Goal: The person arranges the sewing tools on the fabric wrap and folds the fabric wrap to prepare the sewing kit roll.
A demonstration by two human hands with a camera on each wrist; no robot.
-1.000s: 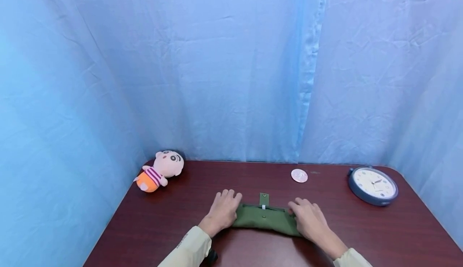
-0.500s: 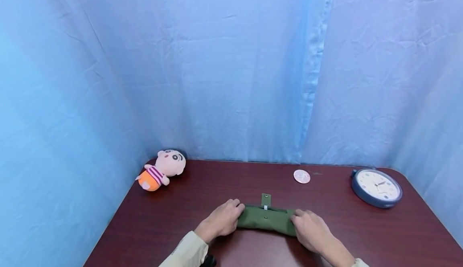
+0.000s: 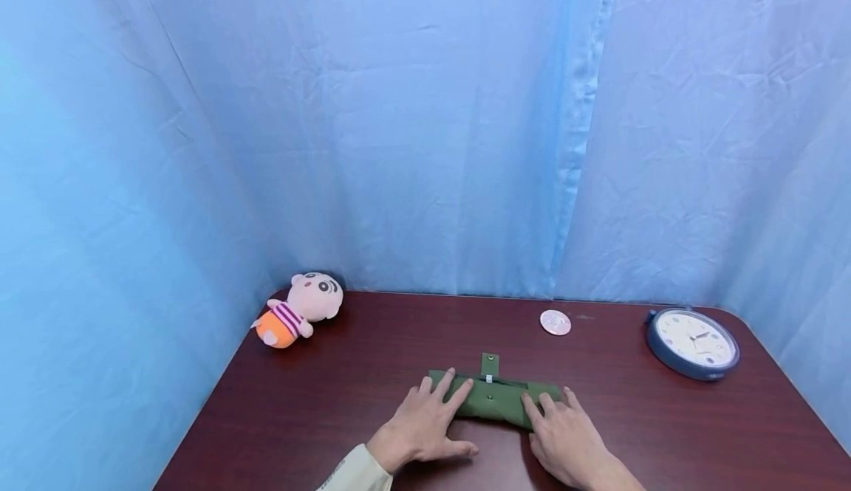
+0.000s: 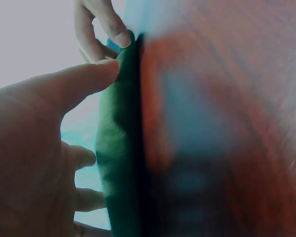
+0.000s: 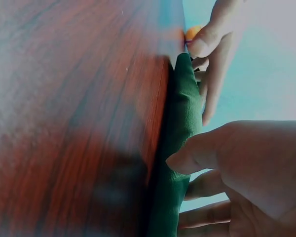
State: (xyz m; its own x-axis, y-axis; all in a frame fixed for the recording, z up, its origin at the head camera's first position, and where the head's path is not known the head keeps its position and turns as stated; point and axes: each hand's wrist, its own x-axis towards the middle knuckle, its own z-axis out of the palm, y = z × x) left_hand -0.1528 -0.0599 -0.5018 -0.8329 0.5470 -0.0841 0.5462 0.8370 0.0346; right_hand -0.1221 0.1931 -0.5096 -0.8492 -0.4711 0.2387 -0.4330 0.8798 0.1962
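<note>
A green fabric pouch with a snap tab at its far edge lies on the dark red table. My left hand rests on the pouch's left part with fingers spread and straight, its thumb pointing right along the near side. On the right end, my right hand touches the pouch with extended fingers. In the left wrist view, the left thumb reaches the pouch's near side. The right wrist view has the right thumb against that same side.
A plush doll in striped top and orange shorts lies at the back left. A small pale round disc lies near the back edge. A round blue-rimmed clock sits at the right. Blue curtains stand behind the table.
Both hands have loosened from the pouch's ends. The left fingers have spread out over its top, and the right fingers have straightened onto it. The pouch stays nearly in place.
</note>
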